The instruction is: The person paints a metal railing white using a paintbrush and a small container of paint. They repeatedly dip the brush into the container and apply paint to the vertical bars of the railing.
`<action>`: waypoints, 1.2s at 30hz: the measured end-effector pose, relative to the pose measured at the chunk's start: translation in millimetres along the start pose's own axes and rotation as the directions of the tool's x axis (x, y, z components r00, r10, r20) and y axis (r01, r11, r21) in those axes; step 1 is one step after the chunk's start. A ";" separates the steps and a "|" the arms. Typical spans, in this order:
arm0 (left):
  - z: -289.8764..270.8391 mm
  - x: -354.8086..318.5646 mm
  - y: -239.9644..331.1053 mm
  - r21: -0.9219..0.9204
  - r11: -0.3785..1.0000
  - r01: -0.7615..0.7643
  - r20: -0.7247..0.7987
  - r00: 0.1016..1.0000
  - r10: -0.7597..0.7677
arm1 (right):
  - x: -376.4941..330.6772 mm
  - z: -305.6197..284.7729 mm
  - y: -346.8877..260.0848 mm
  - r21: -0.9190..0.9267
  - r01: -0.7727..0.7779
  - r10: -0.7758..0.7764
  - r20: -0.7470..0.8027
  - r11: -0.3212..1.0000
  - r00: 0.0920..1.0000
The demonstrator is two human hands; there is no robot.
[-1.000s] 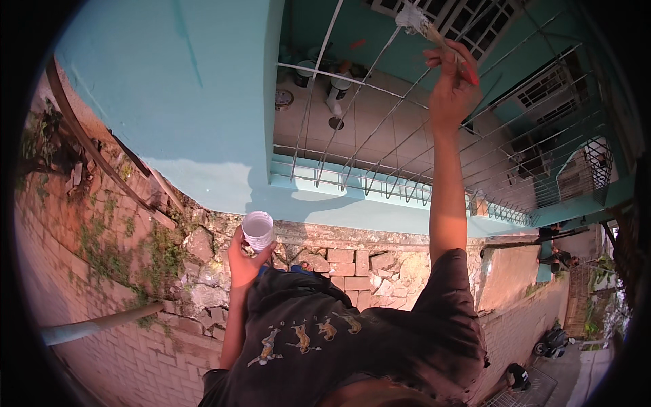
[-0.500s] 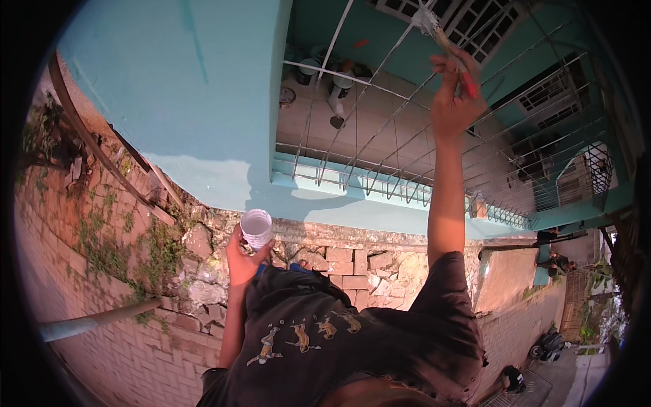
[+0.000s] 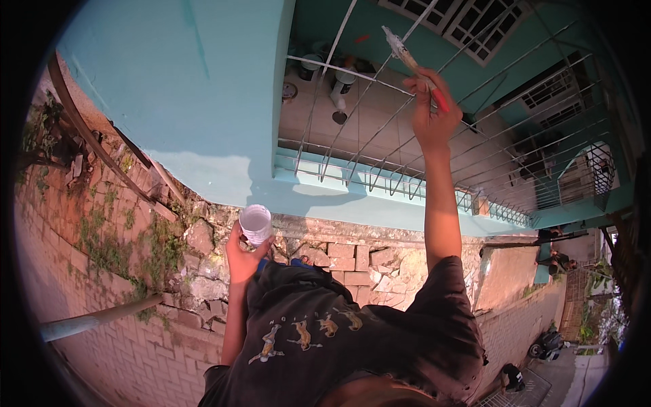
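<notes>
My left hand is wrapped round a small white cup, held low in front of my body with its opening facing up. Inside it the surface looks pale. In my raised right hand is a paintbrush with a red handle end and white, paint-coated bristles. The brush points up and left, its tip close to a thin bar of the metal window grille; whether it touches the bar I cannot tell. Some upper bars look white, while others are darker.
A light blue wall frames the grille. Behind the bars are buckets on a floor and white-framed windows. Rough stonework and brick paving lie below. A pipe juts in at lower left. Another person is at lower right.
My right hand has moved left and slightly down with the paintbrush, whose bristles have come away from the upper bar crossing. The left hand and the cup have barely shifted.
</notes>
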State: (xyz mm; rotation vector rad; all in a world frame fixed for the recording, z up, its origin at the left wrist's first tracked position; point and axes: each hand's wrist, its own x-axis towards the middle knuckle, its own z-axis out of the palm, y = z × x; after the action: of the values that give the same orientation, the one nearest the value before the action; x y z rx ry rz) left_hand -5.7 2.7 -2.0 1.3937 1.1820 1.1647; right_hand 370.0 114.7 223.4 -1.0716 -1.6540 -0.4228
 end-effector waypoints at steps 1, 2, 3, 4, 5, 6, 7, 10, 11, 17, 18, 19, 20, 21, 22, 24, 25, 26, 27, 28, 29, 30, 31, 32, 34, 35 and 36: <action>0.5 -0.2 -0.5 -0.004 1.000 0.001 -0.007 1.000 -0.001 | -0.4 -1.9 4.1 0.049 -0.031 0.034 -0.065 0.998 0.997; 0.2 -0.6 -0.8 -0.007 1.000 0.001 -0.015 1.000 -0.002 | 1.0 -3.4 10.4 0.099 -0.058 0.071 -0.129 0.993 0.989; -0.6 -0.6 0.2 -0.005 1.000 0.007 -0.010 1.000 -0.007 | 2.5 -3.3 14.1 0.151 -0.077 0.106 -0.189 0.985 0.976; -1.7 -0.8 1.9 -0.003 1.000 0.013 -0.006 1.000 -0.013 | -0.8 -2.6 13.1 0.104 -0.065 0.087 -0.227 0.992 0.970; -2.5 -1.5 2.9 -0.001 1.000 0.018 -0.002 1.000 -0.018 | -6.5 -0.9 11.0 0.056 -0.053 0.067 -0.265 0.997 0.962; -2.2 -2.1 2.2 -0.007 1.000 0.017 -0.002 1.000 -0.017 | -10.8 1.1 8.9 0.006 -0.042 0.042 -0.301 0.999 0.953; -1.6 -0.3 0.2 -0.011 1.000 0.020 0.010 1.000 -0.020 | -16.2 7.6 7.6 -0.097 0.032 -0.055 -0.240 0.995 0.969; -0.3 1.7 4.0 0.004 1.000 0.006 0.017 1.000 -0.006 | -32.1 31.0 -1.3 -0.207 0.210 -0.227 -0.062 0.956 0.972; 0.1 2.5 5.8 0.014 1.000 -0.002 0.014 1.000 0.002 | -39.5 33.1 -5.6 -0.140 0.214 -0.221 -0.035 0.967 0.975; 0.7 1.6 5.8 -0.049 0.999 0.003 0.000 1.000 -0.003 | -35.5 22.5 12.6 0.017 -0.077 0.079 -0.203 0.997 0.976; -0.4 1.4 4.9 -0.040 0.999 0.000 0.003 1.000 0.001 | -30.4 19.8 12.4 0.092 -0.136 0.155 -0.254 0.986 0.955; -2.1 1.2 3.1 -0.030 1.000 -0.004 0.007 1.000 0.004 | -28.2 20.6 10.6 0.061 -0.109 0.122 -0.297 0.992 0.947; -3.0 0.7 1.6 -0.021 1.000 -0.008 0.010 1.000 0.008 | -26.6 22.9 8.3 0.029 -0.083 0.088 -0.339 0.996 0.937; -3.4 0.6 0.6 -0.030 1.000 -0.001 0.010 1.000 0.001 | -27.4 25.1 6.1 -0.007 -0.061 0.054 -0.381 0.998 0.923; -3.7 0.4 -0.4 -0.039 0.999 0.007 0.010 1.000 -0.007 | -29.5 28.9 4.9 -0.098 -0.005 -0.026 -0.309 0.995 0.951; -5.4 0.4 -2.0 -0.029 0.999 0.033 0.031 0.999 -0.032 | -34.5 39.0 3.1 -0.262 0.123 -0.165 -0.143 0.957 0.976; -7.1 -0.3 -2.9 -0.010 0.999 0.051 0.050 0.997 -0.051 | -39.8 42.4 0.5 -0.233 0.158 -0.187 -0.108 0.960 0.976; -8.4 -0.9 -3.6 0.009 0.998 0.069 0.070 0.995 -0.070 | -46.8 44.5 -3.1 -0.203 0.191 -0.210 -0.073 0.960 0.975; -8.7 -0.1 -4.8 0.000 0.998 0.067 0.069 0.995 -0.066 | -49.8 45.8 -4.2 -0.170 0.227 -0.236 -0.040 0.959 0.971; -8.5 0.7 -5.8 -0.009 0.998 0.064 0.069 0.996 -0.063 | -48.4 43.9 -3.4 -0.161 0.207 -0.218 -0.056 0.965 0.974; -7.9 1.9 -6.3 -0.019 0.998 0.061 0.071 0.996 -0.060 | -45.5 40.2 -2.2 -0.153 0.187 -0.200 -0.073 0.970 0.977; -8.2 3.0 -4.6 -0.025 0.998 0.053 0.047 0.998 -0.052 | -44.8 36.3 -1.9 -0.147 0.160 -0.175 -0.096 0.976 0.980; -5.9 3.5 -1.8 -0.031 0.999 0.044 0.026 0.999 -0.043 | -42.6 32.7 3.7 -0.062 0.067 -0.076 -0.166 0.996 0.983; -3.9 3.9 0.7 -0.038 0.999 0.035 0.006 0.999 -0.035 | -38.5 29.3 13.4 0.029 -0.021 0.027 -0.229 0.999 0.973; -4.2 5.6 -0.1 -0.032 0.998 0.045 0.021 0.999 -0.044 | -31.1 23.3 17.8 0.057 -0.057 0.073 -0.338 0.997 0.938; -4.5 6.3 0.8 -0.029 0.998 0.049 0.031 0.998 -0.048 | -28.4 22.5 17.4 -0.014 -0.017 0.010 -0.382 1.000 0.924; -5.3 4.7 3.1 -0.027 0.998 0.048 0.025 0.999 -0.048 | -27.0 27.6 13.8 -0.076 0.023 -0.052 -0.415 0.997 0.908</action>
State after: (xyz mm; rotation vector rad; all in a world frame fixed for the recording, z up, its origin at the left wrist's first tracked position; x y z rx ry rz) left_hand -10.3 7.5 2.1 1.3482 1.1724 1.1236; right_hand 365.8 130.3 185.8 -0.9227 -1.2861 -0.6891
